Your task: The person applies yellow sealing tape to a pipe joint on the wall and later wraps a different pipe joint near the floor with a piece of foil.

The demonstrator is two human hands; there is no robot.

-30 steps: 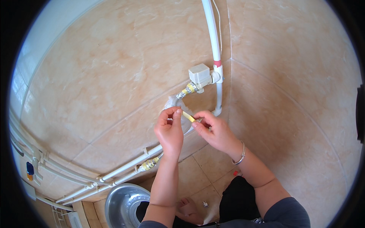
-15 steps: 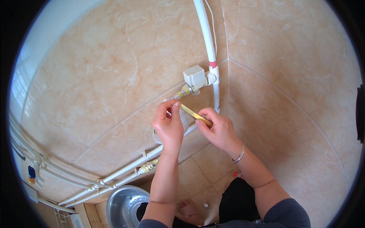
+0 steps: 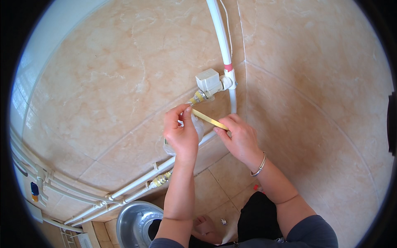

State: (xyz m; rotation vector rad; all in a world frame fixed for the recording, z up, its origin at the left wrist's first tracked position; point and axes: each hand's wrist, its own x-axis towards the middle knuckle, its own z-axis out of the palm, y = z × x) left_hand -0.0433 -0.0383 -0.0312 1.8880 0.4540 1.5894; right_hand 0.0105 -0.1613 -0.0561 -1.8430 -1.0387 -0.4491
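A narrow yellow strip of tape (image 3: 206, 118) is stretched between my two hands, sloping down to the right. My left hand (image 3: 180, 129) is closed, with thumb and forefinger pinching the upper end close to the wrapped pipe. My right hand (image 3: 242, 139) pinches the lower end. Just above my left hand, the pipe joint (image 3: 197, 98) is wound with yellow and silvery wrapping. It leads up to a white box-shaped fitting (image 3: 208, 81) joined to the upright white pipe (image 3: 219, 31). Behind my left hand, clear crumpled plastic (image 3: 168, 148) is partly hidden.
White pipes (image 3: 138, 182) run low along the beige tiled wall, with another yellow-wrapped joint (image 3: 161, 179). A metal basin (image 3: 124, 221) stands on the floor at lower left. A thin white cable (image 3: 228, 20) hangs beside the upright pipe. A small red object (image 3: 256, 187) lies near my knee.
My right hand has moved slightly up and right, and the tape slopes less steeply. Both hands still pinch it. The whole view has shifted a little.
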